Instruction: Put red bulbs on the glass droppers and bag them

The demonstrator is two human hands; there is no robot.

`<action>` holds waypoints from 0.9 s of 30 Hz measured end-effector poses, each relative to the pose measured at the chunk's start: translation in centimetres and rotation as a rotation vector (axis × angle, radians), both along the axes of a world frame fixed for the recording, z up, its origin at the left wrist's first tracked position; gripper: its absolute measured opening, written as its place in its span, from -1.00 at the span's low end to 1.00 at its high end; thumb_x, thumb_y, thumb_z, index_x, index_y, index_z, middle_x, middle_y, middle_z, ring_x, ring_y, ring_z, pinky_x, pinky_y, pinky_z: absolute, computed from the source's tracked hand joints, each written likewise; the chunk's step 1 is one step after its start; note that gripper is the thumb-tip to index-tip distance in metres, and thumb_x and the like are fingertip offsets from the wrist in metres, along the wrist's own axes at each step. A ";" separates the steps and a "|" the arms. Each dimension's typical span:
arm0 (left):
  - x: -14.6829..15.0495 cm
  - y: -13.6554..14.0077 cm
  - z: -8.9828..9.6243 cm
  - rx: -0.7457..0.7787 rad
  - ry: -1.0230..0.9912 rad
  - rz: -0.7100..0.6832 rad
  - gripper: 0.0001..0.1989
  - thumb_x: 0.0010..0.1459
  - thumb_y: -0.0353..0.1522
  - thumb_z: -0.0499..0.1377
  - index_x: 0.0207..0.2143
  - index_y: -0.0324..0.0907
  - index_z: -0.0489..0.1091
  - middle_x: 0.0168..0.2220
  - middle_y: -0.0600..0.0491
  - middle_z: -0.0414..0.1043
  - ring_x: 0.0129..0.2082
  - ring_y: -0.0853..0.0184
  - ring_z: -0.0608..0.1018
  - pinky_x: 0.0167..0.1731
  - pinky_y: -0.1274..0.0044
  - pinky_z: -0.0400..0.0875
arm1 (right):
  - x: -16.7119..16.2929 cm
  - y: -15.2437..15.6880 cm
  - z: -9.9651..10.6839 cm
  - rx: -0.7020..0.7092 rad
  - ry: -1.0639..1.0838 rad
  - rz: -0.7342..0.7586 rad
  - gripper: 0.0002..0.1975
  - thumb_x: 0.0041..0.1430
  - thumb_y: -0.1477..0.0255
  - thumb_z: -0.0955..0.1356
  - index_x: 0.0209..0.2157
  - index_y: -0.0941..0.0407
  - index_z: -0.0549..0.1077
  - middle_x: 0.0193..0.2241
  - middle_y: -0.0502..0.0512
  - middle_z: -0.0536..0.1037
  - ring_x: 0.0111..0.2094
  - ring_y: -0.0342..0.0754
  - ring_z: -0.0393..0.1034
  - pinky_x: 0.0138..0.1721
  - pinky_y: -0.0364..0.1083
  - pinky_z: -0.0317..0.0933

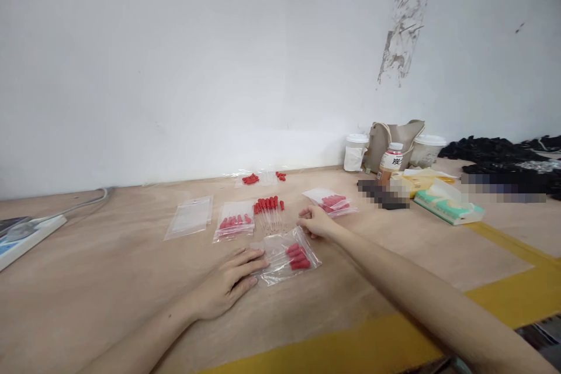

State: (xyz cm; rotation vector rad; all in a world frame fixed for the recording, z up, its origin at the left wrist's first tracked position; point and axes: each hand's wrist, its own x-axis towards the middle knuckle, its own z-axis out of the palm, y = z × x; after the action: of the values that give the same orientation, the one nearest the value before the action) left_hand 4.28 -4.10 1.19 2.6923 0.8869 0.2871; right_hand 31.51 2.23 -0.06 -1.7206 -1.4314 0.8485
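A clear zip bag (pixel 280 248) with several droppers, their red bulbs (pixel 299 257) at its right end, lies flat in front of me. My left hand (pixel 230 281) rests beside it, fingers stretched out and fingertips on the bag's left edge. Close to the bag's upper right edge is my right hand (pixel 316 222), its fingers curled in; whether anything is between them is hidden. Behind the bag, several loose glass droppers with red bulbs (pixel 269 204) lie in a bunch. Filled bags lie to the left (pixel 235 219) and right (pixel 335 203) of them.
Flat clear bags (pixel 189 218) lie at the left. Red bulbs (pixel 250 179) in clear plastic sit near the wall. At the right are a bottle (pixel 390 163), lidded cups (pixel 355 152), a grey bag (pixel 377 143), a tissue pack (pixel 449 203) and black cloth (pixel 482 155). A power strip (pixel 33 239) lies far left.
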 end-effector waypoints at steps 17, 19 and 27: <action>0.3 0.0 0.1 0.022 0.042 -0.026 -0.59 0.26 -0.26 -0.15 0.16 0.04 -0.01 0.17 0.12 0.05 0.17 0.27 0.09 0.14 0.27 -0.06 | -2.9 3.2 3.5 0.068 -0.449 -0.087 -0.52 -0.03 0.51 0.27 -0.02 0.30 0.19 -0.26 0.40 0.45 -0.23 0.12 0.37 -0.29 -0.04 0.20; 0.3 -0.1 0.2 0.021 0.021 -0.027 -0.59 0.26 -0.25 -0.14 0.16 0.05 0.01 0.17 0.12 0.07 0.17 0.26 0.10 0.13 0.27 -0.03 | -1.0 2.8 3.2 0.147 -0.426 -0.069 -0.50 0.03 0.52 0.21 0.05 0.29 0.08 -0.29 0.32 0.45 -0.26 0.04 0.37 -0.27 -0.08 0.20; 0.3 0.1 0.0 0.034 0.014 -0.017 -0.61 0.26 -0.25 -0.13 0.14 0.07 0.04 0.17 0.13 0.06 0.16 0.25 0.10 0.12 0.26 -0.02 | 4.7 -2.3 0.3 0.520 0.178 0.087 -0.58 0.06 0.36 0.18 -0.02 0.08 -0.01 -0.43 -0.05 0.25 -0.62 -0.23 0.20 -0.56 -0.16 0.24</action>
State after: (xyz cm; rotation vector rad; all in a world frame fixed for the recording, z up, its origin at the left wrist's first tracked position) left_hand 4.57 -3.98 1.22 2.7348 0.8706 0.2828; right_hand 36.25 -0.11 0.26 -1.1722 -1.4553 0.5874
